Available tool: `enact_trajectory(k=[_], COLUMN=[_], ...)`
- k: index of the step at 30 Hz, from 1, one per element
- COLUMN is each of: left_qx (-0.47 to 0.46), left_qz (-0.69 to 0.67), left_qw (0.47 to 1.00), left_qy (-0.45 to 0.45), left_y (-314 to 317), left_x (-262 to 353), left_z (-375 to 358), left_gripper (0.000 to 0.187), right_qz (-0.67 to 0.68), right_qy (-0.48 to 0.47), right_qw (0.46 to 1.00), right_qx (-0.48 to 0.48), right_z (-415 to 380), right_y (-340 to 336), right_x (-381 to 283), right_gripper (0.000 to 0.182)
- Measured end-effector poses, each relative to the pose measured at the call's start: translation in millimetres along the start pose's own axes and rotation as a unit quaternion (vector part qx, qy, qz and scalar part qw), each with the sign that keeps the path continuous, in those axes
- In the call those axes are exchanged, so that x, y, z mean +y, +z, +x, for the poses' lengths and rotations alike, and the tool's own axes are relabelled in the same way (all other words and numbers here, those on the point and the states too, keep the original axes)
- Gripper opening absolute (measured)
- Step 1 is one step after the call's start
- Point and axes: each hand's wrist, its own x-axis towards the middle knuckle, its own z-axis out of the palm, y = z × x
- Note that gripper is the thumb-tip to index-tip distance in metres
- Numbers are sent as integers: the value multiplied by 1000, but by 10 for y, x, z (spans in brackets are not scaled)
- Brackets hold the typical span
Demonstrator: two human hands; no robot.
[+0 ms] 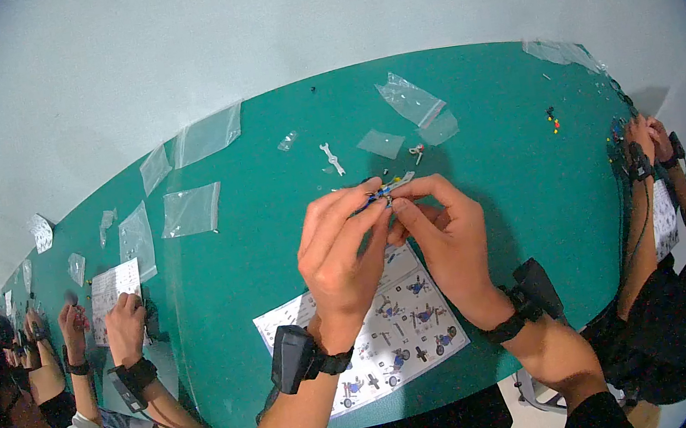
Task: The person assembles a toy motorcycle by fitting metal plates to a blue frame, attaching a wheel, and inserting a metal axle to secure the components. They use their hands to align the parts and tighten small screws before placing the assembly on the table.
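Both hands are up over the middle of the green table (227, 255), pinching the same tiny build between them. The left hand (339, 249) has its fingertips closed on the left end of the little blue piece (385, 191), and the right hand (449, 239) grips the right end with thumb and forefinger, so neither hand is free. The piece sits in the air just above the far edge of the instruction sheet (377, 339), which lies flat on the near side under the wrists. It's too small and half hidden by fingers to say what it is exactly, maybe a couple of blue and grey bits being pushed together. Just beyond it there's a white wrench (333, 159) and another small part (417, 150), plus empty plastic bags (192, 210) scattered to the far left and far right. Other people are working at both ends of the table; a co-worker's hand (125, 325) on the left rests on their own sheet. Risk as I see it: the grip is all fingertips on something tiny, so a bit too much squeeze or a slip could pop a part loose, and it'd bounce off across the table or onto the floor. Pushing at a slight angle could also seat it crooked.
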Motion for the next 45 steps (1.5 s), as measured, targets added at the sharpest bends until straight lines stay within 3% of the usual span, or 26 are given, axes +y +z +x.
enact_trajectory(k=[21, 24, 32, 38, 45], left_qx=[6, -4, -4, -2, -2], left_qz=[-6, 10, -11, -11, -15], left_qw=[1000, 999, 1000, 1000, 1000], left_qy=[-16, 30, -12, -5, -13], left_y=[-11, -11, -17, -15, -27], left_x=[38, -17, 45, 37, 40], left_z=[20, 5, 17, 23, 32], left_gripper=[33, 32, 33, 34, 32], right_qz=[8, 12, 49, -39, -5], right_qy=[13, 9, -3, -4, 18], right_qw=[1000, 1000, 998, 999, 999], right_qx=[-2, 0, 35, 21, 34], right_z=[-18, -17, -33, -23, -18], right_y=[11, 9, 46, 11, 6], right_x=[-29, -11, -25, -36, -74], right_gripper=[12, 11, 12, 15, 11])
